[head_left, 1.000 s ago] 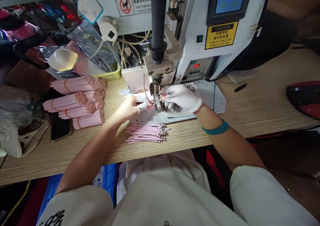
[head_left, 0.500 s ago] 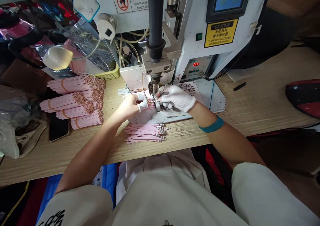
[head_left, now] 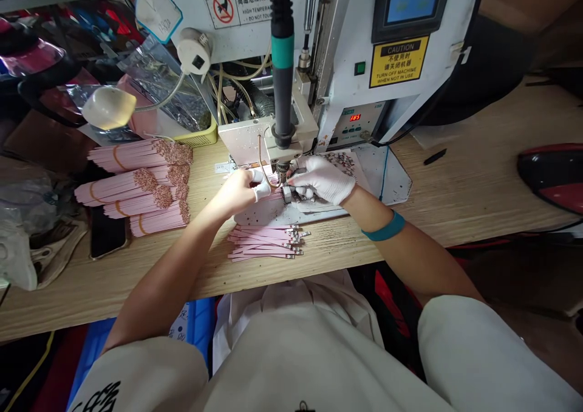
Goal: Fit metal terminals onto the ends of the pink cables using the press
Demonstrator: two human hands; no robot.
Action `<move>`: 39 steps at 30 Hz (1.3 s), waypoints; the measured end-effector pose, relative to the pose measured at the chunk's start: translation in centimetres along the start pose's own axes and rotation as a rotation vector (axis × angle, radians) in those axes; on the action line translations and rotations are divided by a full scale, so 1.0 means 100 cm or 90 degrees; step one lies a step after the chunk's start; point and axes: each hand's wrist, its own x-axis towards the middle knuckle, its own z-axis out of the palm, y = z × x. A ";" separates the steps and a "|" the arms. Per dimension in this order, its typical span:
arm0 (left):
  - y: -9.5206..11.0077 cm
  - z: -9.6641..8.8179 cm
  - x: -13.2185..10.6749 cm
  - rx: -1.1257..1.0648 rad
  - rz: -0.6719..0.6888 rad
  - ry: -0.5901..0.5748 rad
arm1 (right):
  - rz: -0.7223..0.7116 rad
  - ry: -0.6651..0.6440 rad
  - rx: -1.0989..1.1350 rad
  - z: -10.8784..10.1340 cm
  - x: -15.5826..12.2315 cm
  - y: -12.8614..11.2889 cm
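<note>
My left hand (head_left: 241,188), with white finger cots, pinches a pink wire strip (head_left: 272,194) and holds its end under the machine's pressing head (head_left: 283,147). My right hand (head_left: 324,180), in a white glove, is closed on a small metal part right at the tip of that head, touching the strip's end. Both hands rest on the machine's white base plate (head_left: 387,178). Just in front of them, near the table edge, lies a loose pile of finished pink strips (head_left: 266,243) with metal ends.
Bundles of pink strips (head_left: 141,184) bound with bands are stacked at the left, beside a phone (head_left: 107,234). The machine body (head_left: 346,47) with warning labels fills the back. A gooseneck lamp (head_left: 109,107) hangs at left. A red-black object (head_left: 553,178) lies far right.
The machine's head with its black shaft has come down onto the spot between my hands. My hands have stayed almost in the same place.
</note>
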 end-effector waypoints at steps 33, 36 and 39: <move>0.013 -0.004 -0.024 0.116 0.022 -0.158 | -0.180 0.160 -0.422 -0.039 -0.015 -0.015; 0.013 0.004 -0.028 0.317 -0.005 -0.100 | -0.169 0.135 -0.604 -0.044 -0.017 -0.017; 0.006 0.012 -0.023 0.494 -0.018 0.042 | -0.157 0.100 -0.703 -0.037 -0.016 -0.013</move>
